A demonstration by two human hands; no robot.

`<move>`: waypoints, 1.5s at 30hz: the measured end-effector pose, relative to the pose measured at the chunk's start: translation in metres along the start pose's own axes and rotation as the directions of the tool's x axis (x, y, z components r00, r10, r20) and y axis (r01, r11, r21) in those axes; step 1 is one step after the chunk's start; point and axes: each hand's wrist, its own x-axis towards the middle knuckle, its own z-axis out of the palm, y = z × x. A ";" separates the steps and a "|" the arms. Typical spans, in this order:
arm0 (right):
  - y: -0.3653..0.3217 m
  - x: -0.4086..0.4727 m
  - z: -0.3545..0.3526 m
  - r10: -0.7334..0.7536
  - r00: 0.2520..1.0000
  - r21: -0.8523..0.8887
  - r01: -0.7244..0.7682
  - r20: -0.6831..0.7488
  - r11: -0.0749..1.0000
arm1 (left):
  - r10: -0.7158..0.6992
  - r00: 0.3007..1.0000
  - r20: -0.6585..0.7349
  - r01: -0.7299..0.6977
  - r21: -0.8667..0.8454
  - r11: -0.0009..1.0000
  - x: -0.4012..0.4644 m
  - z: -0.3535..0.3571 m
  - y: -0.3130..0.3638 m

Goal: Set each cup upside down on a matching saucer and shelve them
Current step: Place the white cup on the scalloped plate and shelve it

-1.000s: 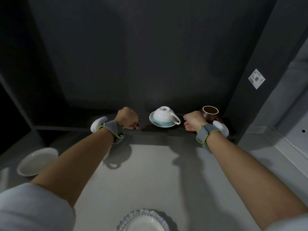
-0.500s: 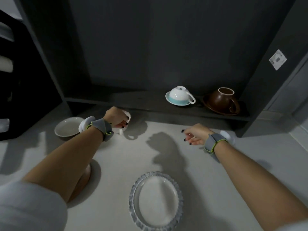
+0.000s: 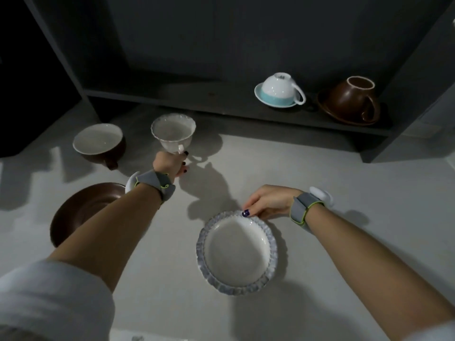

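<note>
My left hand [image 3: 171, 163] grips the handle of a white scalloped cup [image 3: 173, 132], held upright above the counter. My right hand [image 3: 267, 201] pinches the far rim of the matching white saucer with a ruffled blue-grey edge [image 3: 236, 252], which lies on the counter. A brown cup with a white inside [image 3: 99, 142] stands upright at the left, and a brown saucer [image 3: 81, 210] lies partly under my left forearm. On the shelf [image 3: 197, 99], a white and teal cup [image 3: 279, 88] and a brown cup [image 3: 352, 99] each sit upside down on matching saucers.
The dark shelf unit has a left upright [image 3: 61, 57] and a right side panel [image 3: 413, 94]. The left half of the shelf board is bare. The pale counter [image 3: 344, 168] spreads under the shelf and to the right.
The view dropped toward the counter. My left hand lifted the white scalloped cup by its handle. My right hand came back from the shelf and closed on the ruffled saucer's rim.
</note>
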 end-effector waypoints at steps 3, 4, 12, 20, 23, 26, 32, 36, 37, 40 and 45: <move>0.000 0.001 0.003 -0.011 1.000 -0.047 0.012 0.021 0.999 | 0.054 0.998 -0.039 -0.056 -0.047 0.997 0.000 0.002 -0.005; 0.001 0.002 0.004 -0.013 1.000 -0.062 0.015 0.024 0.998 | 0.066 0.997 -0.041 -0.069 -0.075 0.995 0.001 0.004 -0.006; -0.007 0.001 0.011 -0.052 0.999 -0.206 0.050 -0.004 0.977 | 0.043 0.999 -0.013 -0.044 -0.184 0.982 0.002 0.008 0.001; -0.007 0.002 0.004 -0.059 0.988 0.022 0.063 -0.141 0.998 | 0.024 1.000 0.016 -0.020 -0.209 0.978 0.008 0.007 -0.001; -0.008 0.002 -0.001 -0.034 0.964 0.143 0.073 -0.263 0.987 | 0.031 0.999 0.011 -0.028 -0.200 0.979 0.010 0.006 -0.002; -0.010 0.005 -0.005 0.004 0.922 0.267 0.108 -0.386 0.958 | 0.042 0.999 0.011 -0.039 -0.182 0.983 0.011 0.004 -0.003; -0.016 0.012 -0.010 0.054 0.859 0.421 0.193 -0.509 0.886 | 0.075 0.997 -0.032 -0.079 -0.133 0.988 0.007 -0.009 -0.007; -0.019 0.020 -0.011 0.063 0.839 0.431 0.212 -0.541 0.877 | 0.129 0.990 -0.056 -0.133 -0.066 0.989 0.003 -0.019 -0.009; -0.020 0.021 -0.012 0.062 0.837 0.433 0.216 -0.543 0.875 | 0.134 0.990 -0.051 -0.137 -0.055 0.989 0.004 -0.021 -0.010; -0.021 0.024 -0.013 0.062 0.839 0.442 0.220 -0.540 0.869 | 0.129 0.992 -0.002 -0.128 -0.076 0.989 0.003 -0.025 -0.009; -0.019 0.026 -0.015 0.072 0.849 0.465 0.214 -0.524 0.859 | 0.215 0.976 0.021 -0.208 -0.175 0.962 -0.006 -0.022 -0.010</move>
